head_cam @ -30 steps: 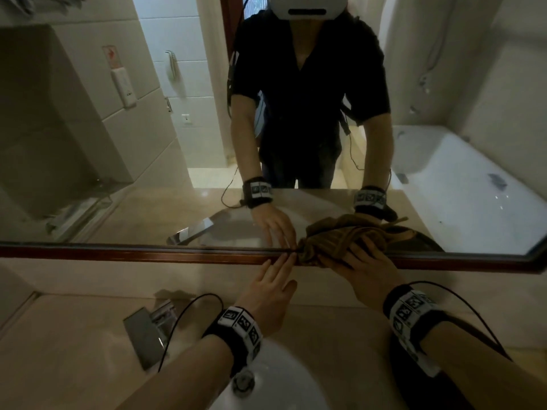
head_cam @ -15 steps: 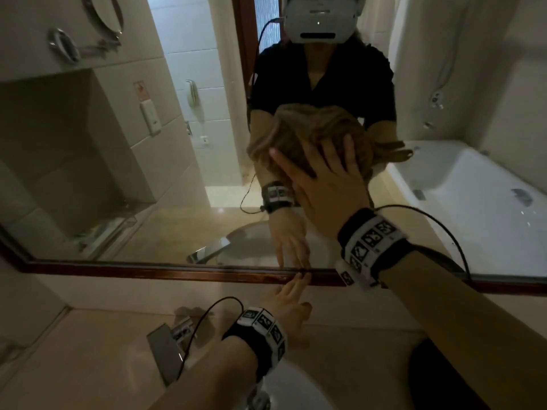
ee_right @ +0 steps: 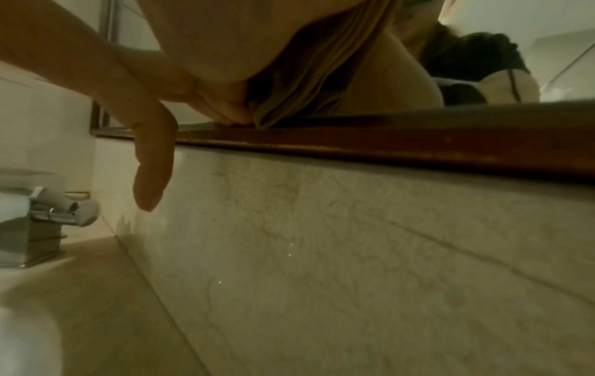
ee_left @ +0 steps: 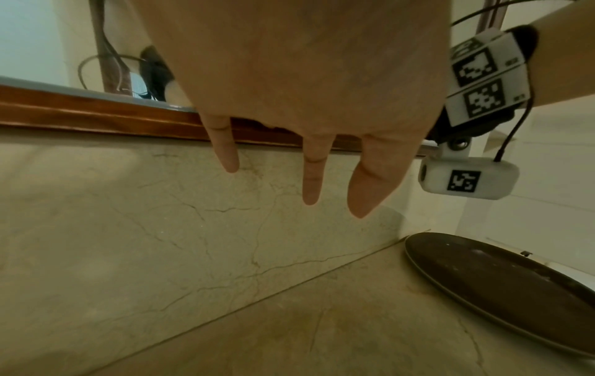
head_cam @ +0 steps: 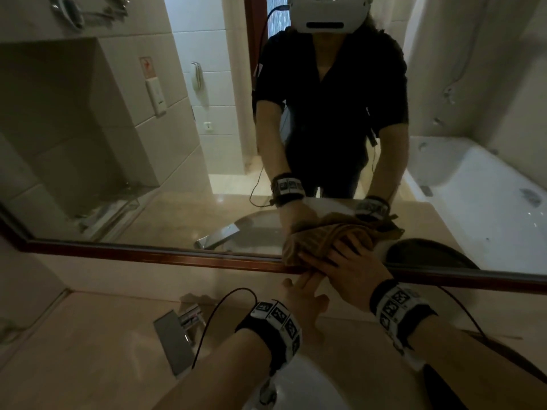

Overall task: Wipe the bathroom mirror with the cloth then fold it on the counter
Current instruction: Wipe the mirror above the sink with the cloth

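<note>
Wiping is the step in hand, judged from a cloth pressed against the glass low in the frame. Going left to right in the head view: a square chrome tap [head_cam: 177, 335] stands on the beige marble counter [head_cam: 88, 344] at lower left, beside the rim of a white basin [head_cam: 310, 389]. Near lower centre, the left hand [head_cam: 305, 300] reaches toward the wall below the mirror, fingers straight and spread, holding nothing; the left wrist view shows those fingers [ee_left: 310, 175] hanging before the veined marble splashback [ee_left: 128, 216]. Just right of it, the right hand [head_cam: 352, 270] presses flat, fingers extended, on a crumpled tan-brown ribbed cloth [head_cam: 313, 241] against the bottom edge of the large wall mirror [head_cam: 148, 143], right above its dark red-brown wooden frame [head_cam: 133, 253]. The cloth is bunched in loose folds, soft and limp; it touches glass and frame. At lower right a dark oval dish [head_cam: 429, 253] sits on the counter. The next move likely calls for further passes over unwiped glass, or else carrying the cloth down to a bare stretch of counter and spreading it flat for folding.
</note>
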A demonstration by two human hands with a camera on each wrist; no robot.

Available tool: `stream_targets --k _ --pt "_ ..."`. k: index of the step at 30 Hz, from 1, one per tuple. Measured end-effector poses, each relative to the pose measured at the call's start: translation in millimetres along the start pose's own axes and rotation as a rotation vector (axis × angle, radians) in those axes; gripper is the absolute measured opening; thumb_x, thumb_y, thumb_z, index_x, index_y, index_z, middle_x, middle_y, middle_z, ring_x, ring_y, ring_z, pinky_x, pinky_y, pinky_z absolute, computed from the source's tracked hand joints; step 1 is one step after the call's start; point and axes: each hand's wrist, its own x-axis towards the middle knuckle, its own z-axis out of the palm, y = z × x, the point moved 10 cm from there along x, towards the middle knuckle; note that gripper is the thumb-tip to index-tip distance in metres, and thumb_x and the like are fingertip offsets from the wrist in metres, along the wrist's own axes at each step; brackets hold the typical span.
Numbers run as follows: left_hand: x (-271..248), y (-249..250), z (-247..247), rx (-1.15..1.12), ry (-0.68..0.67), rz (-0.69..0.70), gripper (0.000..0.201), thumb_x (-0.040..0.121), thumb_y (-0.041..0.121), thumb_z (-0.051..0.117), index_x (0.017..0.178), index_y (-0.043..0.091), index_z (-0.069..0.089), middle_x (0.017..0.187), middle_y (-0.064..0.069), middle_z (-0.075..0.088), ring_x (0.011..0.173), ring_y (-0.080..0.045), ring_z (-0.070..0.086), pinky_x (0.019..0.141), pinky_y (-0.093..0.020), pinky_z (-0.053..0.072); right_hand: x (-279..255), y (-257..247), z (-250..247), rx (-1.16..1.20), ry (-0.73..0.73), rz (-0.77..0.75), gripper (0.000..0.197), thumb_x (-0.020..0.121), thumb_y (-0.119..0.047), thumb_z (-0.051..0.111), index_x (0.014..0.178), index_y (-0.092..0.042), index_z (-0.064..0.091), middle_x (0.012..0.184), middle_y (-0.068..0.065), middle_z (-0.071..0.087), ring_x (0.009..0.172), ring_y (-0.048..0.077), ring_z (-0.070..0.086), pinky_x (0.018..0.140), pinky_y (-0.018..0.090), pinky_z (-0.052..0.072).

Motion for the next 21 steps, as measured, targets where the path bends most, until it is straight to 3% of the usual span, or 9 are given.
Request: stream_targets --k 3,7,10,12,14,17,21 --pt "0.5 -8.5 -5.4 0.077 0.036 0.014 0.061 0.078 0.049 0.067 0.13 0.023 0.048 0.157 -0.005 0.0 0.144 -0.027 0.002 0.113 -0.051 0.015 8.3 7.7 -23.5 0.012 0.04 0.026 0.072 0.079 -0.039 0.062 0.146 -0.032 0.037 0.142 0.002 0.047 0.13 0.031 0.033 0.113 0.048 0.009" --pt "-7.3 -23.1 -20.4 0.144 0.105 0.008 0.058 0.083 0.039 0.061 0.137 0.024 0.045 0.16 -0.006 0.002 0.146 -0.026 0.004 0.118 -0.051 0.005 45.4 52.2 -109.1 0.032 0.232 0.205 0.059 0.091 -0.045 0.03 0.149 -0.038 0.026 0.143 0.006 0.045 0.13 0.035 0.034 0.114 0.054 0.009" --pt "-22.4 -43.6 -22.5 0.112 0.151 -0.03 0.049 0.084 0.03 0.059 0.132 0.022 0.051 0.159 -0.006 0.008 0.146 -0.025 0.008 0.117 -0.047 0.006 72.0 74.4 -167.0 0.023 0.417 0.365 0.056 0.095 -0.042 0.031 0.15 -0.039 0.021 0.15 0.012 0.035 0.136 0.038 0.028 0.115 0.057 0.001" --pt "-30.3 -54.0 -16.4 0.112 0.153 -0.032 0.044 0.085 0.025 0.059 0.128 0.023 0.055 0.161 -0.003 0.004 0.147 -0.024 0.007 0.118 -0.046 0.007 83.0 69.0 -174.7 0.024 0.476 0.414 0.058 0.096 -0.043 0.034 0.151 -0.038 0.018 0.157 0.011 0.024 0.139 0.039 0.023 0.114 0.06 -0.003" --pt "-32.9 -56.8 -7.3 0.089 0.137 -0.017 0.04 0.085 0.022 0.059 0.124 0.026 0.059 0.161 0.0 -0.004 0.148 -0.023 0.0 0.118 -0.046 0.004 89.2 47.7 -157.5 0.012 0.453 0.377 0.063 0.093 -0.047 0.043 0.151 -0.038 0.02 0.155 0.01 0.027 0.135 0.038 0.025 0.113 0.061 -0.002" --pt "-32.7 -55.8 -0.5 0.002 0.116 -0.024 0.041 0.082 0.03 0.062 0.123 0.028 0.059 0.161 0.001 -0.005 0.148 -0.023 -0.005 0.119 -0.048 -0.003 80.6 0.7 -87.0 0.027 0.253 0.211 0.083 0.077 -0.048 0.065 0.149 -0.036 0.026 0.14 0.006 0.041 0.123 0.035 0.033 0.109 0.058 0.01" --pt "-33.4 -60.1 -4.0 -0.019 0.128 -0.042 0.047 0.078 0.041 0.067 0.121 0.027 0.057 0.154 -0.001 0.012 0.141 -0.027 0.013 0.116 -0.043 0.016 40.4 -39.9 0.6 0.051 -0.038 0.069 0.085 0.07 -0.037 0.072 0.147 -0.031 0.036 0.135 0.0 0.054 0.121 0.029 0.039 0.106 0.049 0.019"
